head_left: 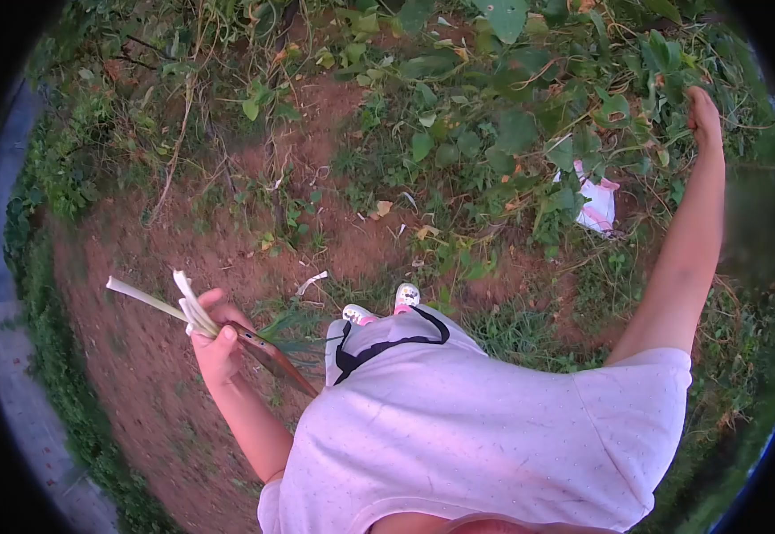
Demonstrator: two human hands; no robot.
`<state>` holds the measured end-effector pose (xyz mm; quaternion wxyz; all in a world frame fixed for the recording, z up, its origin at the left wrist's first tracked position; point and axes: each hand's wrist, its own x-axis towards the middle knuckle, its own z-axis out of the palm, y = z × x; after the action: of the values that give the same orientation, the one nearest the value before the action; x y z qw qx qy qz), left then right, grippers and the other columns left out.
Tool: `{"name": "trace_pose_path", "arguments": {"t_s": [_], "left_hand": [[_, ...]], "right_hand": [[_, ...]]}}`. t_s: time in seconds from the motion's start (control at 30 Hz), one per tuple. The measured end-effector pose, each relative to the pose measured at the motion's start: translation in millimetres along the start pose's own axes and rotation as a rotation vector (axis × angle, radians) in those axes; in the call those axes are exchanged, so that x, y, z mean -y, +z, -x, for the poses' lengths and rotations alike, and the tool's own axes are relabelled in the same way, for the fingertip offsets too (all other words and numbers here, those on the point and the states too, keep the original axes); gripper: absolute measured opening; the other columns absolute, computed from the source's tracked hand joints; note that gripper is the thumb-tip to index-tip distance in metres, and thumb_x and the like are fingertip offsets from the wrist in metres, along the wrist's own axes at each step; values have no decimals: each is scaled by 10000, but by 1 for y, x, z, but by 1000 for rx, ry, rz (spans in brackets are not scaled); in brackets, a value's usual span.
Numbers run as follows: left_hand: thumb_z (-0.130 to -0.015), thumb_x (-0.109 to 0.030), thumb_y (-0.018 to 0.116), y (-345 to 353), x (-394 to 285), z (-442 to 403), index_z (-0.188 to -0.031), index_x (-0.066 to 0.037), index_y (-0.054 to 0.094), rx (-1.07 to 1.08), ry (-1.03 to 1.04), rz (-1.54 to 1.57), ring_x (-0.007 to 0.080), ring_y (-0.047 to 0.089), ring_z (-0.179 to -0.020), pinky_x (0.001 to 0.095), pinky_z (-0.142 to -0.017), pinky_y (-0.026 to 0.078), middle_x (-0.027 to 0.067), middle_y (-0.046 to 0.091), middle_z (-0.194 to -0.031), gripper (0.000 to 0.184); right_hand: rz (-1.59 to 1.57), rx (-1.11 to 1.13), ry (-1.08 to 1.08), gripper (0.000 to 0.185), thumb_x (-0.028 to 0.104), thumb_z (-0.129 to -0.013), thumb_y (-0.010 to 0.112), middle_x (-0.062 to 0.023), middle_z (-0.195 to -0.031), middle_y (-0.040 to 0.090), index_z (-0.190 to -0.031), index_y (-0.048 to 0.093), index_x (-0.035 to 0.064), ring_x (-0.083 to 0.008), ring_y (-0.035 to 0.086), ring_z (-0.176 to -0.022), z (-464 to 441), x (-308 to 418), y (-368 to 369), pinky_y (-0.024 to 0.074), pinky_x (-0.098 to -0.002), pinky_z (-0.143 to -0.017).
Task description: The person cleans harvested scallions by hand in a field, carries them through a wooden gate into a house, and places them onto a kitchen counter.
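My left hand (215,343) is closed around several pale stalks of green onion (186,310). Their white ends point up and left, and long green leaves (294,343) trail out to the right of the hand. The same hand also grips a thin flat slab with a brown edge (273,363), which looks like a phone seen side-on. Far to the right, my right hand (704,117) reaches out at arm's length among the leafy vines (654,98). Its fingers are curled, and what lies in them is hidden or too small to name.
Broad-leaved vines (516,129) cover the upper area and right side. A white and pink bag (597,203) lies under the leaves. Reddish bare soil (129,374) spreads at left, edged by a grass strip (76,418) and grey paving (22,400). My shoes (407,295) stand on the ground.
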<state>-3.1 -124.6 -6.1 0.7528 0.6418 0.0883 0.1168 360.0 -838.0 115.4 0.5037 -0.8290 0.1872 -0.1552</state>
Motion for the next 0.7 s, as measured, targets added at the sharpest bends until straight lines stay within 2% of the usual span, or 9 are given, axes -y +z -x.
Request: {"name": "trace_pose_path", "arguments": {"t_s": [0.07, 0.13, 0.17, 0.23, 0.3, 0.43, 0.47, 0.53, 0.7], "left_hand": [[-662, -265, 717, -16, 0, -2, -1150, -20, 399, -5, 1, 19, 111, 487, -493, 198, -436, 347, 86, 540, -621, 632], [-665, -261, 715, -31, 1, -6, -1151, -21, 398, -13, 5, 47, 111, 485, -492, 199, -436, 349, 84, 540, -624, 628], [-668, -261, 714, -37, 1, -6, -1154, -22, 395, -21, 5, 49, 111, 488, -501, 200, -444, 355, 83, 539, -628, 628], [-671, -261, 712, -50, 3, -11, -1156, -22, 391, -15, 2, 55, 111, 491, -509, 201, -453, 361, 82, 537, -633, 629], [-678, -231, 706, -60, 10, -18, -1129, -20, 419, -55, -42, 67, 108, 504, -554, 201, -488, 375, 74, 543, -659, 574], [-686, -190, 695, -49, 16, -39, -1063, -9, 481, -109, -76, -73, 110, 525, -631, 208, -555, 404, 61, 557, -715, 470], [-693, -161, 684, -43, 19, -42, -1032, -1, 505, -137, -105, -196, 115, 533, -668, 219, -593, 420, 59, 565, -748, 415], [-715, -107, 658, -22, 19, -45, -987, 18, 546, -150, -104, -386, 130, 549, -762, 253, -702, 445, 60, 577, -824, 319], [-713, -136, 685, -1, 60, -58, -919, 12, 583, -78, -184, -594, 133, 574, -701, 255, -635, 463, 67, 594, -820, 273]], "right_hand": [[150, -84, -21, 234, 293, -802, 482, -27, -611, 482, -927, 510, 98, -147, 437, -477, -6, -13, -12, 337, -268, -435], [824, -386, -393, 312, 305, -767, 510, -166, -861, 597, -983, 522, 81, -316, 575, -749, -2, -23, -12, 445, -370, -640], [834, -383, -394, 312, 305, -767, 510, -166, -861, 597, -983, 522, 81, -316, 575, -749, 4, -26, -10, 445, -370, -640], [1108, -280, -247, 334, 279, -757, 519, -215, -1023, 551, -997, 527, 47, -371, 513, -971, 50, -22, 7, 402, -405, -828], [1150, -143, -353, 287, 251, -754, 533, -202, -976, 571, -961, 541, 52, -346, 539, -936, 141, 1, 63, 424, -402, -802], [777, 412, -185, 206, 79, -719, 569, -164, -850, 592, -919, 567, 30, -286, 578, -804, 282, 17, 206, 448, -360, -714], [653, 528, -528, 169, 77, -728, 557, -167, -879, 584, -888, 584, 31, -286, 570, -829, 287, -17, 234, 447, -362, -737], [525, 647, -463, 143, 56, -738, 540, -179, -892, 574, -867, 594, 29, -324, 556, -845, 304, -43, 299, 445, -373, -748], [409, 945, -359, 195, 162, -789, 500, -178, -911, 585, -905, 574, 24, -317, 562, -849, 275, -130, 436, 441, -397, -748]]}}
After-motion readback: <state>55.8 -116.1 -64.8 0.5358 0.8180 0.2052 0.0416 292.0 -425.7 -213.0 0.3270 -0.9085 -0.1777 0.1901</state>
